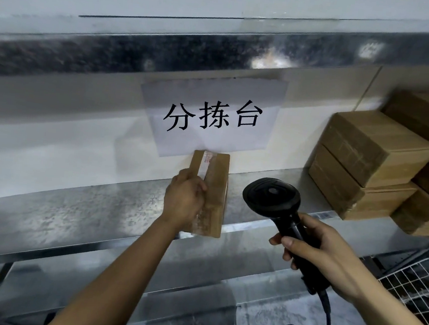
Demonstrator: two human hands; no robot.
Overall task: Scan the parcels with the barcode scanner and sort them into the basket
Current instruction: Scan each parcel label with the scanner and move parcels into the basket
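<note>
parcel (214, 188) on the worktop (86, 202), sign (210, 117) behind it
scanner (273, 196) just right of the parcel; stacked boxes (371, 156) farther right on the worktop; basket (416, 284) below them.

Matt cardboard parcel (214, 188), glossy black plastic scanner (273, 196), mottled metal shelf (86, 202)

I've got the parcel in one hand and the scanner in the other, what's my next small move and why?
Probably swing the black handheld barcode scanner in your right hand leftward to aim at the white label strip on the brown cardboard parcel. Your left hand holds that parcel on the metal shelf, and the scanner's head sits beside it, off the label.
</note>
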